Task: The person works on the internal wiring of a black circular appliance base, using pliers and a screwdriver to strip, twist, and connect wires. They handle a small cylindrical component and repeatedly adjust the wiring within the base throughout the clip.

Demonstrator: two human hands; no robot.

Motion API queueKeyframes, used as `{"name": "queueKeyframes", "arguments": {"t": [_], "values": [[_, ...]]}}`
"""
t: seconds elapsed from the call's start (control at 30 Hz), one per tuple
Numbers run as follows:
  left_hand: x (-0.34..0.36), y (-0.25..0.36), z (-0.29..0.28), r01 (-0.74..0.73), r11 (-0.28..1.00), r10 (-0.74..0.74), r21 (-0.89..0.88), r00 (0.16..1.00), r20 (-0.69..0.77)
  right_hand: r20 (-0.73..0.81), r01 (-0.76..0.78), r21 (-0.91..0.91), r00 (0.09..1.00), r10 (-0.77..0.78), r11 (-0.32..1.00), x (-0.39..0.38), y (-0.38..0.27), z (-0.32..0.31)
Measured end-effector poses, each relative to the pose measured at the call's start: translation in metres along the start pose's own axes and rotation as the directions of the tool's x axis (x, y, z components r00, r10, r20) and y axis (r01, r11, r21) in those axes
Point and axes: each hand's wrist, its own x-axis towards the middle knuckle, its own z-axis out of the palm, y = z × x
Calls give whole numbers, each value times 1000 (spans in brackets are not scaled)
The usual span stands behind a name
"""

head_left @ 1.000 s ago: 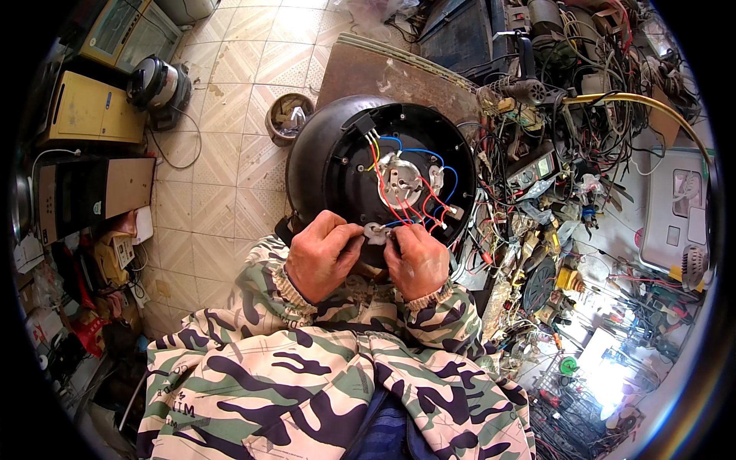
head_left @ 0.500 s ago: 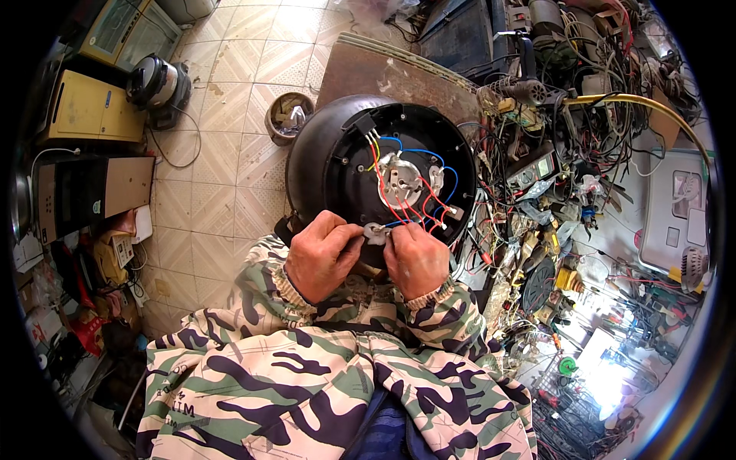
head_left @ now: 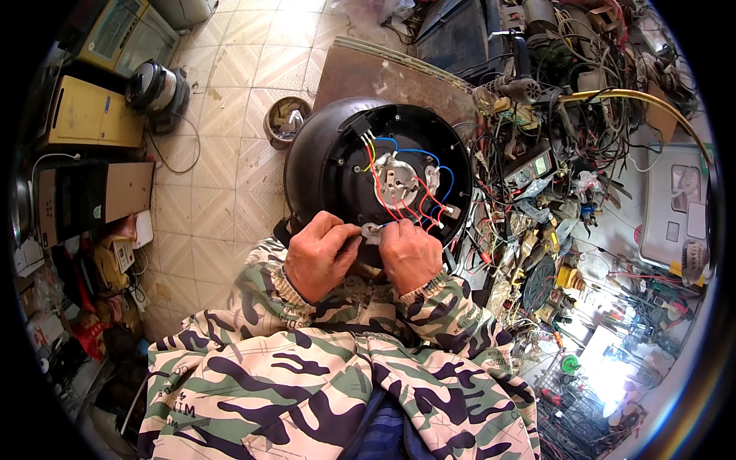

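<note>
In front of me a round black appliance shell (head_left: 310, 165) lies with its inside facing up. At its centre is a silvery heating plate part (head_left: 396, 184), with red, blue and yellow-green wires (head_left: 422, 201) running around it. By the near rim sits a small whitish piece (head_left: 372, 232). My left hand (head_left: 322, 254) pinches at this piece's left side. On its right side, my right hand (head_left: 412, 255) is closed, thumb and forefinger pressed together by the end of a blue wire; the fingers hide what they grip.
Behind the shell is a brown board (head_left: 383, 73). A small bin (head_left: 287, 121) stands on the tiled floor to the left. Tangled cables and parts (head_left: 529, 253) crowd the right, with a multimeter (head_left: 537, 166) among them. Several appliances (head_left: 96, 111) line the left side.
My right hand has shifted slightly left, closer to the whitish piece, and covers more of the blue wire. My left hand stays nearly in place.
</note>
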Motion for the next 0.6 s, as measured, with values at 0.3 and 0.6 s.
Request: {"name": "queueKeyframes", "arguments": {"t": [0.3, 0.6], "values": [[1, 0, 3, -4, 999, 4, 34, 1000, -9, -28, -55, 56, 998, 57, 997, -1, 0, 4], [-2, -4, 11, -2, 987, -3, 159, 1000, 30, -91, 0, 134, 996, 13, 991, -2, 3, 15]]}}
